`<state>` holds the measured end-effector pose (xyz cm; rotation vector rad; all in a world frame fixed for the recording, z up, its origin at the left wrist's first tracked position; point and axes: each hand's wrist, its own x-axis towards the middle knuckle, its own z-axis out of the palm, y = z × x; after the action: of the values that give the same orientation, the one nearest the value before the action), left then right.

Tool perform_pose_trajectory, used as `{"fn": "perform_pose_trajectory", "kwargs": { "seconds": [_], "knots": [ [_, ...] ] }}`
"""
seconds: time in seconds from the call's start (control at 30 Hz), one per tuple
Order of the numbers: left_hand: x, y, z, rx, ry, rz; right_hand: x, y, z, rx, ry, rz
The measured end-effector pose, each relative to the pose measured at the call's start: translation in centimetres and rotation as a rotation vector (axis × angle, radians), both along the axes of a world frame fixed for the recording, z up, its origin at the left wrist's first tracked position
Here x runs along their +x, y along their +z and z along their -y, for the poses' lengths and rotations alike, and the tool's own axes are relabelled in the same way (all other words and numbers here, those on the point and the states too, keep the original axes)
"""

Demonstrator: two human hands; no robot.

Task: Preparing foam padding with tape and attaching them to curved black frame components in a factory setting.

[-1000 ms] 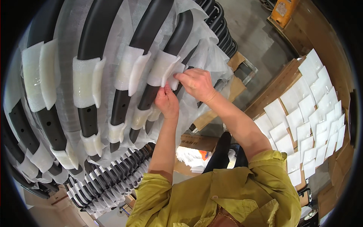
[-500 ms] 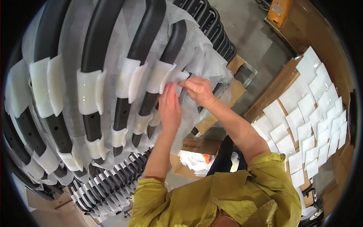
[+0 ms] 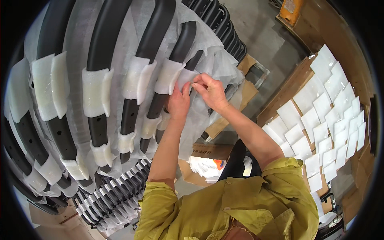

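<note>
A row of curved black bars (image 3: pixel 150 48) hangs in front of me over a thin white sheet (image 3: pixel 216 60). Each bar wears white foam pads (image 3: pixel 98 98). My left hand (image 3: pixel 179 102) presses a foam pad (image 3: pixel 173 76) against the rightmost wrapped bar (image 3: pixel 185 42). My right hand (image 3: pixel 210 92) pinches the pad's loose right edge between thumb and fingers. Both hands touch the same pad, close together.
Several loose white foam squares (image 3: pixel 326 116) lie spread on brown cardboard (image 3: pixel 288 90) at the right. More padded black bars (image 3: pixel 112 200) are stacked low at the left. An open cardboard box (image 3: pixel 208 160) with white pieces sits below my arms. An orange object (image 3: pixel 292 10) stands at the top right.
The view has shifted slightly, with the bars and hands a little lower in the picture. Both hands stay on the same pad, and the right fingers have closed tighter on its edge.
</note>
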<state>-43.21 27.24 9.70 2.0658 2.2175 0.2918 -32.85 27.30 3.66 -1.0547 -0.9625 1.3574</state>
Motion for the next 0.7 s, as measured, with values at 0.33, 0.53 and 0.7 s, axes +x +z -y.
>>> {"fn": "perform_pose_trajectory", "kwargs": {
  "seconds": [0.33, 0.53, 0.7],
  "knots": [
    [-1.4, 0.5, 0.7, -0.268, -0.081, -0.001, -0.3, 3.0, -3.4, -0.065, 0.083, 0.325],
    [-1.4, -1.2, -0.3, -0.254, 0.128, 0.063, 3.2, 6.9, -4.6, -0.445, 0.44, -0.188],
    [-1.3, -1.9, -1.1, 0.102, 0.11, 0.283, 7.4, 7.9, -3.6, -0.401, 0.275, -0.242]
  ]
}}
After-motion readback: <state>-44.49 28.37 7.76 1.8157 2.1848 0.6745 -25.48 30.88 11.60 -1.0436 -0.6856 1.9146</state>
